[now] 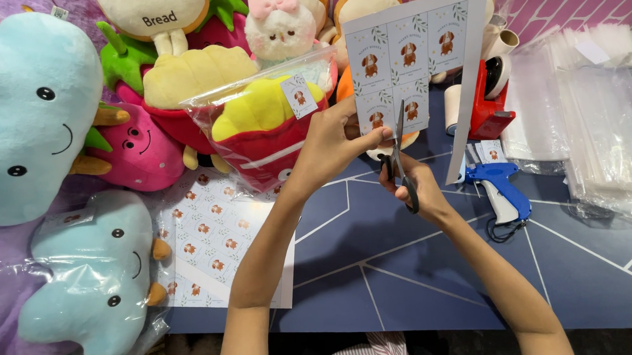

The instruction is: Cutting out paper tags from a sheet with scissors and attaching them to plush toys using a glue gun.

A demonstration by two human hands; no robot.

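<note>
Holding the sheet (418, 57) upright, your left hand (332, 144) pinches its edge; your right hand (414, 187) grips scissors (399, 151) pointing up into it.

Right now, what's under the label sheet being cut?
Under the held label sheet: scissors in the right hand, a red tape dispenser, and an orange plush edge. The left hand pinches the sheet's lower corner. The rest of what lies behind is covered.
</note>
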